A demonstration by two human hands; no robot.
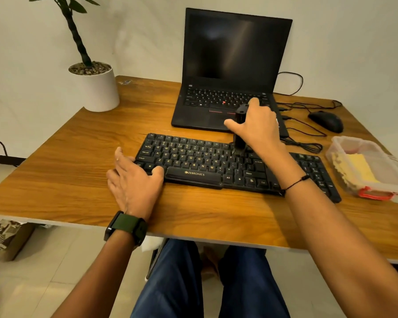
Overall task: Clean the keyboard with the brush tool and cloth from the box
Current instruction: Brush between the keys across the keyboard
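A black keyboard (pixel 216 166) lies on the wooden tabletop (pixel 78 145), and everything else is placed here by reference to it. Its wide space bar carries the brand "ZEBRONICS" in pale letters with a small logo before it, and the keycaps show yellowish legends: the Q-W-E-R-T-Y row, "Caps Lock", "Shift", "Ctrl" and "Alt" can be read, while the smaller marks on the number pad are too blurred to make out. The right hand (pixel 257 127) is closed around a dark, upright brush tool (pixel 239 134), thumb on its near side and fingers wrapped over the far side, with the tool's lower end touching the keys at the keyboard's upper row, right of the letter block. The left hand (pixel 133 180) is not grasping anything: it rests spread and flat over the keyboard's near left corner, the thumb lying on the keys just left of the space bar. A dark green watch (pixel 126 226) sits on that wrist, and a thin black cord bracelet (pixel 296 181) on the right one. Beyond the keyboard stands an open black laptop (pixel 228 72) with a dark screen and a red pointing nub among its keys. To the keyboard's right is a clear plastic box (pixel 372 168) with an orange-red clasp, holding a yellow cloth (pixel 359 167). Beyond that box lies a black mouse (pixel 326 121) amid cables. Far to the keyboard's left rear stands a white potted plant (pixel 94 88).
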